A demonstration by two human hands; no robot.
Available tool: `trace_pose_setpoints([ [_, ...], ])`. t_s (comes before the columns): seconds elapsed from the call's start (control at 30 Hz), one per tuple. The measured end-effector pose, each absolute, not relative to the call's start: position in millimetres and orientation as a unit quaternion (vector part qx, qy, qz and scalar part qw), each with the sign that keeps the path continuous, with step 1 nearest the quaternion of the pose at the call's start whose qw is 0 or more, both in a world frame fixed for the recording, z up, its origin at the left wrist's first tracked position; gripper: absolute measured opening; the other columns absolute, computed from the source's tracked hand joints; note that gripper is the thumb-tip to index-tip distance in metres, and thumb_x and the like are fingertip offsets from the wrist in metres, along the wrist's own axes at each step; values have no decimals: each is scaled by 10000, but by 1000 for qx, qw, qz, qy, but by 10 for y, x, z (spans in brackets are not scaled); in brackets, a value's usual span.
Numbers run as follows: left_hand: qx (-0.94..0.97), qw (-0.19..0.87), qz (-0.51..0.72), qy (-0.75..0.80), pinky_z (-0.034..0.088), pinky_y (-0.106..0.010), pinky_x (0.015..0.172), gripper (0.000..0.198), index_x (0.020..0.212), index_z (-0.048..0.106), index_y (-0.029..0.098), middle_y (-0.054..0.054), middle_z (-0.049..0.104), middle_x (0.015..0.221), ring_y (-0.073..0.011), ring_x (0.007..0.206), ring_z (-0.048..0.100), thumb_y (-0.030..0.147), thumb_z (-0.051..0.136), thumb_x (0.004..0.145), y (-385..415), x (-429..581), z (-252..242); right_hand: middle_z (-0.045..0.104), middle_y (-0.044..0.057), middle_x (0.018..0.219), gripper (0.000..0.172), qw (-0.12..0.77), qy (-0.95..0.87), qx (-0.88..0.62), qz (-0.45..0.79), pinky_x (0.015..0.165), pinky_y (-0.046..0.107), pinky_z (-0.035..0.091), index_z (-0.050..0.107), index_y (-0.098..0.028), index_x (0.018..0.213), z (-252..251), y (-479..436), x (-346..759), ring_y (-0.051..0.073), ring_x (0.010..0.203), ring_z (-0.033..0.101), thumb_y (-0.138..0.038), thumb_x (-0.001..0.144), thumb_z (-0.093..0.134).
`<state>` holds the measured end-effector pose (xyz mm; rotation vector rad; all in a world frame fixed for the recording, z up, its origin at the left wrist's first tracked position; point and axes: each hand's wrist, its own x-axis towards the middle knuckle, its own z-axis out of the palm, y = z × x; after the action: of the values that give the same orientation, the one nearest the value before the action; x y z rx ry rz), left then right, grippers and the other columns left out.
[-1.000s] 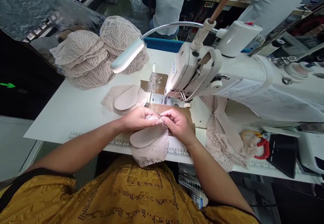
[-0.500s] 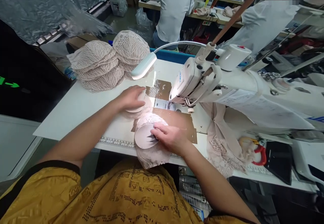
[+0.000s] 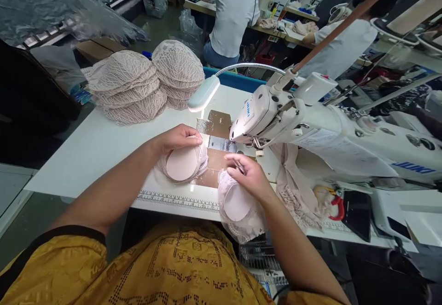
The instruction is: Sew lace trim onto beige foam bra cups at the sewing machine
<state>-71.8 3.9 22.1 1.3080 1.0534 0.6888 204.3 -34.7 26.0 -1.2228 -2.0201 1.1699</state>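
Note:
My left hand point(image 3: 181, 138) pinches the upper edge of a pale pink lace bra cup point(image 3: 181, 163), which lies on the table left of the needle area. Its smooth, round inner side faces up. My right hand point(image 3: 247, 172) is curled around small metal thread snips point(image 3: 241, 167), only partly visible between the fingers. Below that hand a second lace bra cup point(image 3: 238, 202) hangs over the table's front edge; whether the fingers also touch it I cannot tell. The white sewing machine's head point(image 3: 250, 116) stands just beyond both hands.
Stacked lace cups point(image 3: 124, 89) stand at the back left. A lamp point(image 3: 204, 93) arches over the table. Brown card point(image 3: 216, 158) and a printed ruler point(image 3: 172, 199) lie along the front. Beige fabric point(image 3: 293, 190) and red-handled scissors point(image 3: 336, 207) lie at right. Two people sit further back.
The right hand has moved right with the snips, and the cup below it has shifted right too. The left hand's cup has turned its round inner side into view, pinched at its top edge.

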Motion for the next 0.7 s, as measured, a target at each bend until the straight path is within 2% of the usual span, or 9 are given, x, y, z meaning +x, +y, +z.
trace_pose_setpoints([
  [0.07, 572, 620, 301, 445, 442, -241, 650, 259, 788, 687, 133, -19, 635, 746, -125, 688, 561, 388, 720, 751, 21, -706, 240, 609, 110, 1312, 541, 258, -703, -437, 498, 995, 422, 458, 581, -224, 1246, 178, -252, 1804, 263, 1191, 573, -420, 762, 721],
  [0.1, 576, 620, 302, 439, 443, -243, 662, 256, 790, 686, 134, -19, 636, 757, -126, 698, 561, 386, 716, 758, 11, -705, 251, 624, 111, 1282, 590, 266, -682, -425, 532, 996, 413, 463, 575, -213, 1250, 132, -213, 1699, 257, 1175, 582, -426, 729, 751],
  [0.13, 578, 619, 305, 435, 444, -245, 671, 254, 795, 686, 136, -19, 639, 767, -126, 707, 560, 386, 712, 763, 1, -710, 261, 663, 99, 1192, 576, 273, -662, -413, 563, 961, 403, 486, 589, -203, 1213, 89, -186, 1612, 247, 1104, 614, -436, 715, 761],
  [0.2, 581, 618, 309, 430, 446, -247, 687, 245, 812, 686, 141, -20, 647, 789, -126, 720, 561, 382, 706, 772, -9, -732, 277, 696, 49, 955, 427, 278, -634, -397, 603, 832, 371, 527, 637, -192, 1043, 23, -168, 1505, 213, 895, 647, -462, 730, 746],
  [0.3, 597, 603, 308, 431, 450, -252, 720, 238, 869, 692, 145, -33, 665, 853, -135, 768, 576, 359, 708, 767, 1, -789, 292, 635, -2, 766, 309, 283, -628, -397, 607, 699, 322, 505, 624, -192, 832, 1, -204, 1492, 169, 716, 585, -477, 760, 719],
  [0.43, 662, 564, 258, 421, 457, -286, 799, 320, 1022, 688, 158, -62, 681, 1003, -184, 899, 602, 335, 696, 757, 16, -818, 308, 582, -13, 713, 304, 291, -632, -416, 586, 644, 295, 467, 599, -193, 772, 60, -255, 1573, 150, 663, 524, -478, 768, 705],
  [0.57, 747, 476, 232, 402, 426, -324, 936, 471, 1135, 668, 191, -64, 660, 1163, -232, 1077, 575, 347, 749, 697, -26, -684, 309, 578, -6, 711, 288, 285, -640, -419, 578, 648, 298, 461, 603, -193, 763, 81, -261, 1606, 158, 671, 524, -470, 792, 672],
  [0.63, 766, 457, 223, 394, 446, -304, 875, 477, 1129, 668, 191, -60, 671, 1110, -217, 1008, 595, 389, 755, 705, -54, -587, 287, 604, 6, 750, 269, 289, -650, -410, 570, 689, 311, 478, 616, -194, 781, 72, -258, 1607, 170, 713, 550, -458, 807, 660],
  [0.7, 763, 473, 213, 385, 445, -256, 728, 367, 1020, 684, 171, -42, 678, 955, -171, 840, 601, 421, 720, 753, -70, -510, 250, 640, 21, 830, 245, 304, -658, -405, 557, 753, 323, 496, 634, -197, 835, 61, -257, 1607, 183, 784, 584, -439, 812, 665],
])
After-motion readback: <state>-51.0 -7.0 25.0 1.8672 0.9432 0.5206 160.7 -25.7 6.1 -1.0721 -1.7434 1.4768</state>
